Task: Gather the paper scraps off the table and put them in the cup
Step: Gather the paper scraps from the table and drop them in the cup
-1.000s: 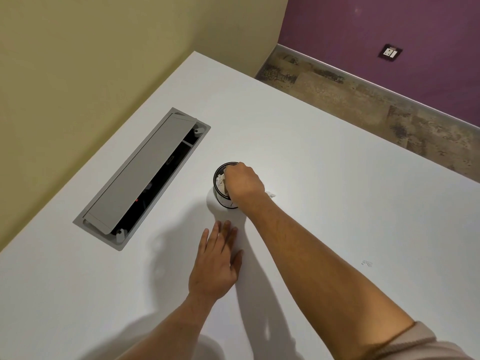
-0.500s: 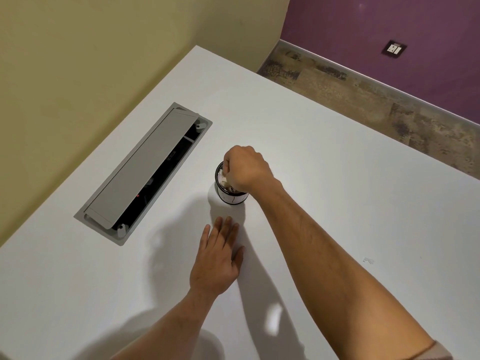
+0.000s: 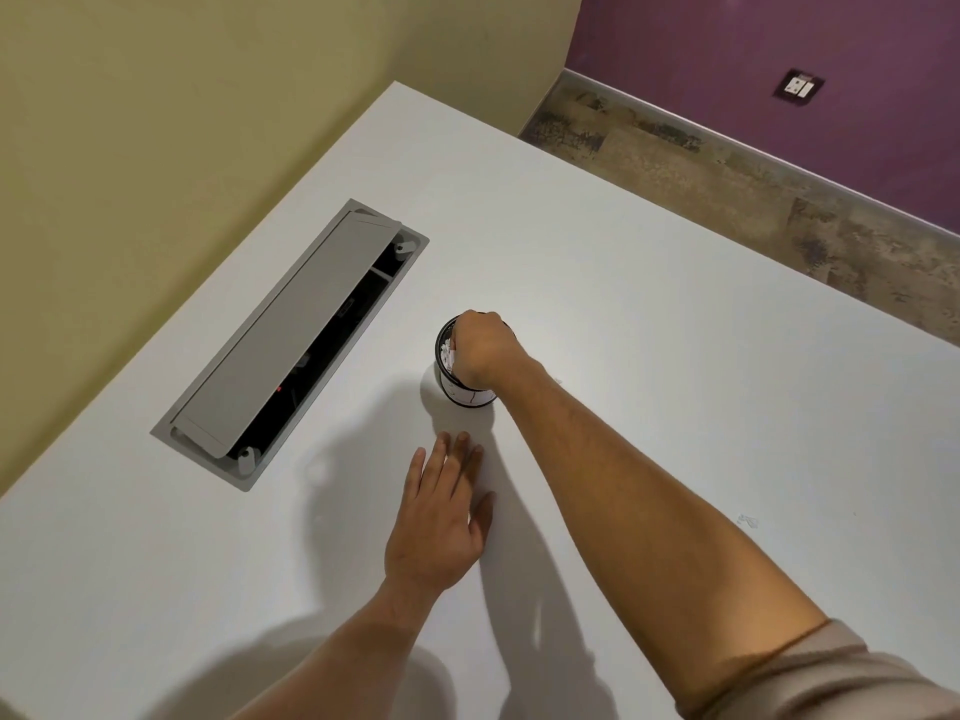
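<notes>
The right hand (image 3: 480,350), curled over the cup (image 3: 457,392) at frame centre, holds paper scraps (image 3: 447,353); it should release only below the rim. The left hand (image 3: 441,517) lies flat.

One cup (image 3: 470,394); two hands: left hand (image 3: 439,522), right hand (image 3: 480,350); one loose scrap (image 3: 748,521).

Head camera looks steeply down onto table (image 3: 649,314).

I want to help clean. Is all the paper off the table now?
No, a small paper scrap lies on the table, right of the arm, far from the cup.
</notes>
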Available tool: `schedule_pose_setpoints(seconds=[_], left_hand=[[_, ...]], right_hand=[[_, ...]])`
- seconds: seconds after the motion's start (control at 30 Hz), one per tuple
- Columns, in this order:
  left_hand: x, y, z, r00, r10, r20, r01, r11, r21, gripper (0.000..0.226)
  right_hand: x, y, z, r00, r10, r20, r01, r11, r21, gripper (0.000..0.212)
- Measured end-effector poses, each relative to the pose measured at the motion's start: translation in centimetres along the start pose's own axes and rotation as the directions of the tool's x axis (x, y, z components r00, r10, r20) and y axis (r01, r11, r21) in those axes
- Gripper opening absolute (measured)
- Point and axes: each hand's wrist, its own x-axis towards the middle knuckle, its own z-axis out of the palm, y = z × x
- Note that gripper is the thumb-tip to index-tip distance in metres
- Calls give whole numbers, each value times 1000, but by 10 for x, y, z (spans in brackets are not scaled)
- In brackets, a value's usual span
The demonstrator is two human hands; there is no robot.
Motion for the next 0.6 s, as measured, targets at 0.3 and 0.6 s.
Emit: schedule_pose_setpoints(seconds=[0.3, 0.6], left_hand=[[1, -1, 1, 999, -11, 32, 11, 1000, 1, 62], [2, -1, 0, 999, -14, 29, 14, 1000, 26, 63]], right_hand=[[-8, -2, 0, 999, -8, -49, 6, 999, -43, 32], [-33, 2, -14, 981, -62, -186, 85, 989, 118, 21]])
